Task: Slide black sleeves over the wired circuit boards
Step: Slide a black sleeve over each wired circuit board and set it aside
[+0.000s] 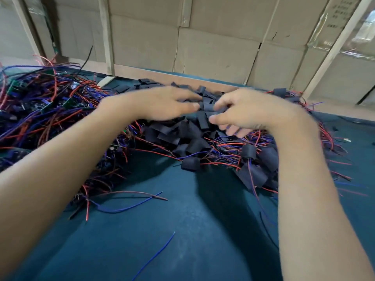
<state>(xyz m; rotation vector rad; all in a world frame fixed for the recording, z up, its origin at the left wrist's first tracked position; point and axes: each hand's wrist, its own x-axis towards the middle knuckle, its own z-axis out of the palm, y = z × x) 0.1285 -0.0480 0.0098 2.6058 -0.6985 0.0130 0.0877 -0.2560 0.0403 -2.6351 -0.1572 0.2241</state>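
Hands meet over the heap of black sleeves point(194, 136): left hand point(168, 105) and right hand point(243, 110) blurred, fingers loosely curled, grip unclear. Wired circuit boards point(40, 102) sprawl left of the heap.

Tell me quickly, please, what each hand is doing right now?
Left hand: open, over the black sleeves.
Right hand: blurred, cannot be told.

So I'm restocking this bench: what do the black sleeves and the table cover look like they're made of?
Black sleeves: apparently thin matte plastic tubing, possibly heat-shrink; they lie flattened, creased and dull. Table cover: looks like teal felt or a soft mat, with a matte, faintly dusty surface and no glare.
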